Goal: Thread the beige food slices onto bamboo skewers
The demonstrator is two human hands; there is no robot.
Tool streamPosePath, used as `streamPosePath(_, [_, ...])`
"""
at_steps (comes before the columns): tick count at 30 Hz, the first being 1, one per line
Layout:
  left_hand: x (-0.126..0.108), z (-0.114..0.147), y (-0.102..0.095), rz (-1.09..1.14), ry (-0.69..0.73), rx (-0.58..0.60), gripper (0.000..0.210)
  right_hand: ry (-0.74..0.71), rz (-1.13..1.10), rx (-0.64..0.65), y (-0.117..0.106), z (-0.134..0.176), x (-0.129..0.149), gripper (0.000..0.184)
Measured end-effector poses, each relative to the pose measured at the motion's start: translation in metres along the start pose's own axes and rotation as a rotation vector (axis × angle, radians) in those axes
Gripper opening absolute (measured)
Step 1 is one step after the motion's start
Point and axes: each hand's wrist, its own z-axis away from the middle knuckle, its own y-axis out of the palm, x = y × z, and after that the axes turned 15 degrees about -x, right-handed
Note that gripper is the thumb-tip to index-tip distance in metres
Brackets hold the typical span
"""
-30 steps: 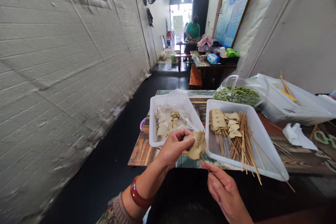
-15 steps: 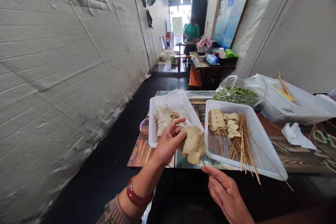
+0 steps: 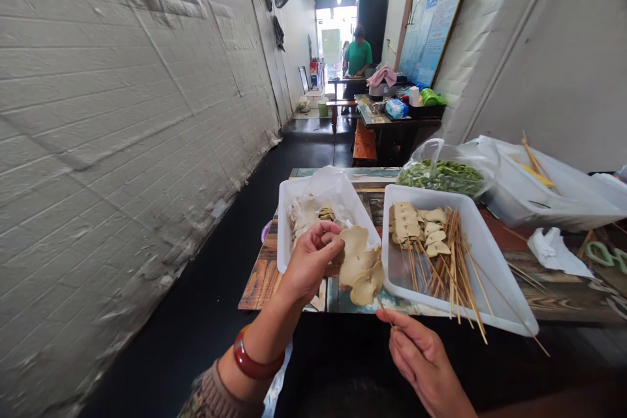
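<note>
My left hand [image 3: 309, 264] pinches the edge of a thin, round, pale beige slice [image 3: 355, 240], perhaps tofu, at the upper end of a bamboo skewer [image 3: 383, 310]. Several folded slices [image 3: 368, 283] of the same kind are threaded below it. The skewer's lower part is gripped between the thumb and fingers of my right hand [image 3: 422, 347]. Whether the pinched slice is on the skewer I cannot tell; the tip is hidden. Behind my left hand, a white tray [image 3: 285, 225] holds a clear bag of slices. Finished-looking skewers [image 3: 425, 230] lie in another white tray [image 3: 507, 304] at right.
A bag of green vegetables [image 3: 443, 177] and another white bin [image 3: 578, 206] stand at the back right. Crumpled tissue [image 3: 556, 253] and green-handled scissors [image 3: 605, 255] lie on the wooden table [image 3: 257, 281]. A person in green [image 3: 359, 57] stands far back.
The upper slice now stands raised and spread away from the others, pinched in my left hand, whose fingers have closed. My right hand keeps the skewer in nearly the same place.
</note>
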Motion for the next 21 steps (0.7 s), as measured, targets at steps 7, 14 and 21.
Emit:
streamPosePath(7, [-0.0037,-0.0009,0.0046,-0.016,0.006,0.059,0.031,-0.009,-0.010,-0.014,0.0029,-0.0024,0.0021,0.032])
streamPosePath(14, [-0.0048,-0.0003,0.0020,-0.021,-0.006,0.086,0.028,0.015,0.027,-0.029,0.0035,-0.0030,0.0042,0.041])
streamPosePath(21, [-0.0045,-0.0003,0.0019,-0.012,-0.044,0.059,0.037,0.041,0.027,-0.044,0.0053,-0.0006,0.0070,0.041])
